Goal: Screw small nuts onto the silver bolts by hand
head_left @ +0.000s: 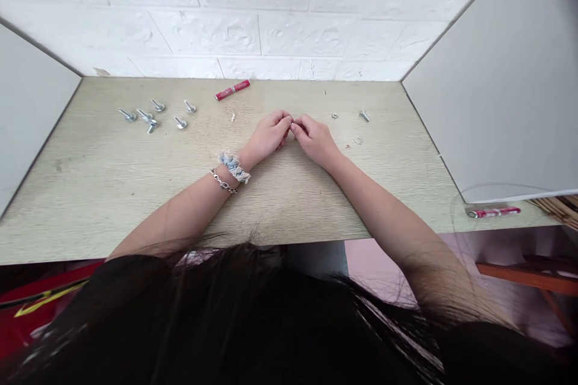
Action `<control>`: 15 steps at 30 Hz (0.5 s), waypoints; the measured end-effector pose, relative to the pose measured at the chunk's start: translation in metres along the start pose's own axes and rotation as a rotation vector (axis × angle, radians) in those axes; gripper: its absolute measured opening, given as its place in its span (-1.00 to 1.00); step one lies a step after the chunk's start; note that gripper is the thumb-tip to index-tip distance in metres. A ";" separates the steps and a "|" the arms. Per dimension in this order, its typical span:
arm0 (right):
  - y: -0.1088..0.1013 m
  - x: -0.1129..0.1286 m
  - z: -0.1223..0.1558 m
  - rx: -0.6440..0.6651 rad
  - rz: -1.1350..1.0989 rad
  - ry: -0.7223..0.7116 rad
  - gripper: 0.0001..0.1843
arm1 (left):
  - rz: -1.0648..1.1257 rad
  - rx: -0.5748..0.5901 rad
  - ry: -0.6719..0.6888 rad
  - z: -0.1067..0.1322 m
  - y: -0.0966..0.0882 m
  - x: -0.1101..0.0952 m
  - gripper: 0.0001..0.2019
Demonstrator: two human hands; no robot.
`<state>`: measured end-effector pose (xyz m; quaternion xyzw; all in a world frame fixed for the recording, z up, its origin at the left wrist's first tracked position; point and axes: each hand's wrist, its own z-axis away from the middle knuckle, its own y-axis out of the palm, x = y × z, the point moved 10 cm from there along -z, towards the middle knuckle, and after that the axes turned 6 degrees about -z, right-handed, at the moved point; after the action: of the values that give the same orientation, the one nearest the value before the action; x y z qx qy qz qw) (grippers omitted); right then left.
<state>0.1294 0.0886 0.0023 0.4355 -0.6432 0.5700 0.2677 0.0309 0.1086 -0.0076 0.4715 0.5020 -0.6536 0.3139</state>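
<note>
I see left hand (267, 135) and right hand (315, 140) pinched fingertip to fingertip above worktop (289, 204) (any held item hidden, cannot tell); bolts (147, 117) lie near far-left edge.

My left hand (267, 135) can slide over the wood desk (81, 204) to the bolts (153, 114). My right hand (316, 141) can slide to the small nut (335, 115). The red tube (232, 89) sits near the back. 2 gray side walls (31, 114) (492, 78) and a white brick wall (244, 24) block my way out.
</note>
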 end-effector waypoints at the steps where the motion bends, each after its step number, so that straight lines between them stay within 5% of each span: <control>1: 0.000 0.001 0.000 0.004 0.008 -0.006 -0.77 | -0.008 0.000 0.001 0.000 0.000 0.000 -0.82; 15: 0.003 0.001 0.003 0.006 -0.033 -0.017 -0.83 | 0.000 0.007 -0.005 0.000 -0.001 0.002 -0.88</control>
<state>0.1264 0.0856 0.0012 0.4517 -0.6364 0.5639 0.2702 0.0291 0.1088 -0.0091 0.4710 0.4990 -0.6565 0.3133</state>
